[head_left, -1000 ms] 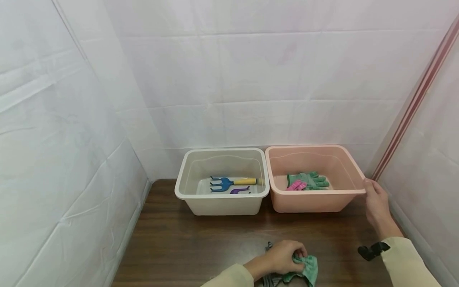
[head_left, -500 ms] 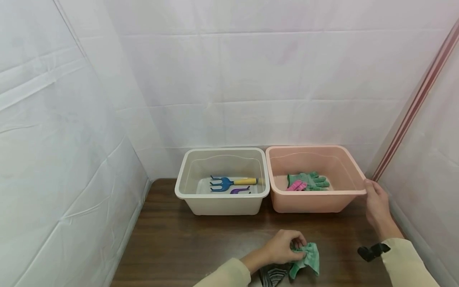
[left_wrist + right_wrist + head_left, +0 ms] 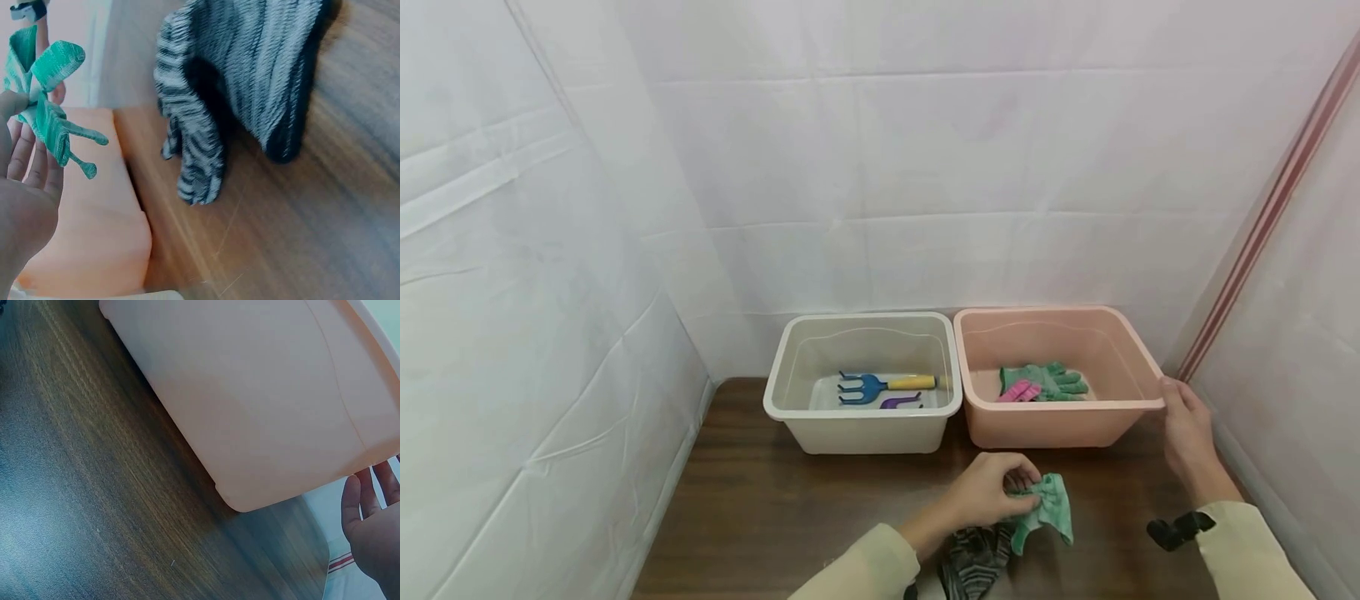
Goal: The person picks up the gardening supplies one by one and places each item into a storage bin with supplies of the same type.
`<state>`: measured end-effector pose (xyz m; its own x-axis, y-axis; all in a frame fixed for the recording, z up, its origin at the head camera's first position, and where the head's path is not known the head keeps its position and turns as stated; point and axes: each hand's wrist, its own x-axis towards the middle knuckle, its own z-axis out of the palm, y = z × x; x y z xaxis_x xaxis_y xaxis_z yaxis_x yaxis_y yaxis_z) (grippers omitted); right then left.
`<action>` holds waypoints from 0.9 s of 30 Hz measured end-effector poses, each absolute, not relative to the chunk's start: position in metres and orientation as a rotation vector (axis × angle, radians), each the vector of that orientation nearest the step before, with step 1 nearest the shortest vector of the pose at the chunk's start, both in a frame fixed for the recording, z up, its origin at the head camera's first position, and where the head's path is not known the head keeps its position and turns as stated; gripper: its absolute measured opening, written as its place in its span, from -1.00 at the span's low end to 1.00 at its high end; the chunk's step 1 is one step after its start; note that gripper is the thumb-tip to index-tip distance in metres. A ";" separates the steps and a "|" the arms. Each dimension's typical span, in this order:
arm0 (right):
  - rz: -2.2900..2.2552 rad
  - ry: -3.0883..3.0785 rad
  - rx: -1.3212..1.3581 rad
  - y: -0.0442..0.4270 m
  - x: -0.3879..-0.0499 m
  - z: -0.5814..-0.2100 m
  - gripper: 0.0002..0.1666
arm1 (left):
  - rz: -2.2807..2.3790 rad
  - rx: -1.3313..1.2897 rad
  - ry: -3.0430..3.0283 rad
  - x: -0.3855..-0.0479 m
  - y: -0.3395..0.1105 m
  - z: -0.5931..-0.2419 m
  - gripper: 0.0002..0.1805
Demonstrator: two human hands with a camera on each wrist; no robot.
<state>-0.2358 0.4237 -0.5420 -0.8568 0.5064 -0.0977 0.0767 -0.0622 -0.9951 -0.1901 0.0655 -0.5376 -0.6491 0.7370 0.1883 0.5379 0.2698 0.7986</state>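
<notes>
My left hand (image 3: 988, 492) pinches a green glove (image 3: 1051, 504) between thumb and fingers, above the table in front of the pink bin (image 3: 1037, 427). In the left wrist view, the green glove (image 3: 47, 103) hangs folded, its fingers dangling. Below that hand, a black-and-grey striped knit glove (image 3: 976, 560) lies on the table. Far to the right, my right hand (image 3: 1189, 429) holds the front right corner of the pink bin's rim; the right wrist view has the fingers (image 3: 369, 494) at that edge. Inside the pink bin are another green glove (image 3: 1054, 383) and a pink glove (image 3: 1019, 391).
A cream bin (image 3: 868, 435) stands left of the pink one, nearly touching it. It contains a blue hand rake with a yellow handle (image 3: 912, 382) and a partly hidden purple tool (image 3: 898, 402). White sheeting (image 3: 865, 167) rises behind and beside the wooden table (image 3: 760, 508).
My left hand has lifted the green glove and moved forward toward the pink bin, uncovering more of the striped glove. My right hand has stayed at the bin's corner.
</notes>
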 end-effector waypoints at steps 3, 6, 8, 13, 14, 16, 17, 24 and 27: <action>1.975 -1.942 -0.623 0.422 -0.236 -0.540 -0.19 | 1.335 1.193 2.323 -0.194 0.063 -0.534 -0.84; 1.980 -1.936 -0.628 0.422 -0.237 -0.539 -0.20 | 1.354 1.190 2.324 -0.198 0.061 -0.531 -0.84; 1.987 -1.928 -0.634 0.422 -0.237 -0.539 -0.22 | 1.362 1.193 2.331 -0.201 0.059 -0.528 -0.83; 1.992 -1.910 -0.640 0.421 -0.237 -0.540 -0.26 | 1.379 1.192 2.365 -0.210 0.054 -0.522 -0.83; 1.994 -1.905 -0.640 0.421 -0.237 -0.540 -0.26 | 1.382 1.189 2.372 -0.211 0.053 -0.521 -0.83; 1.984 -1.913 -0.645 0.422 -0.238 -0.540 -0.25 | 1.396 1.185 2.382 -0.214 0.052 -0.519 -0.83; 1.983 -1.914 -0.649 0.422 -0.238 -0.540 -0.24 | 1.403 1.185 2.385 -0.215 0.051 -0.517 -0.83; 1.958 -1.957 -0.646 0.424 -0.237 -0.542 -0.20 | 1.423 1.203 2.403 -0.219 0.047 -0.512 -0.86; 1.970 -1.940 -0.650 0.424 -0.238 -0.541 -0.21 | 1.430 1.178 2.393 -0.219 0.046 -0.512 -0.86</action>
